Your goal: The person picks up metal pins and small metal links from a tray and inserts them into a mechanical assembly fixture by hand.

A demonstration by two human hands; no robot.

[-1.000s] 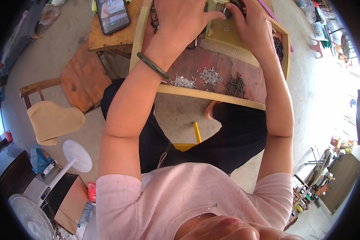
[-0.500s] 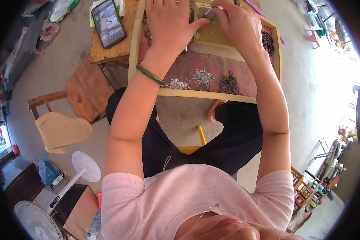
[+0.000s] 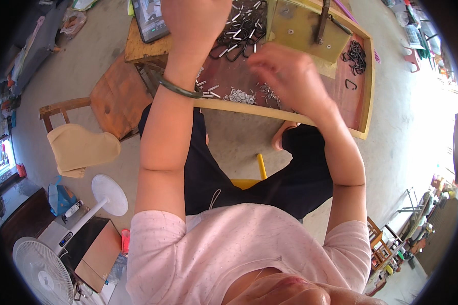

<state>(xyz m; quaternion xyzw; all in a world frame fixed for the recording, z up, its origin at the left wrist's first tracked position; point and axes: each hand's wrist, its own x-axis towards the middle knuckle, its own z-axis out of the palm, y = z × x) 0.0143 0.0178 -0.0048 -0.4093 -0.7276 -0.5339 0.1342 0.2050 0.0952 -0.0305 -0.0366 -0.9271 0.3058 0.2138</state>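
Observation:
My left hand (image 3: pixel 196 18) is at the top edge, left of a heap of black carabiner-like hooks with silver bars (image 3: pixel 239 31); its fingers are cut off by the frame. Blurred by motion, my right hand (image 3: pixel 290 71) hovers over the front of the wooden-rimmed tray (image 3: pixel 367 101), and whether it holds anything cannot be made out. Beneath and beside it lie a pile of small silver pins (image 3: pixel 239 96) and another small pile of silver pieces (image 3: pixel 268 92). A yellowish block fixture (image 3: pixel 292 30) with an upright metal lever (image 3: pixel 322 23) stands behind my right hand.
Black C-shaped hooks (image 3: pixel 356 57) are heaped at the tray's right side, with a single hook (image 3: pixel 350 84) in front. A phone (image 3: pixel 150 20) rests on the wooden table left of the tray. Chair (image 3: pixel 81 147) and fans (image 3: pixel 43 274) stand to the left.
Both hands have left the fixture. My left hand has moved left and farther up; my right hand has come nearer, toward the small-part piles. The view has shifted, showing the carabiner heap.

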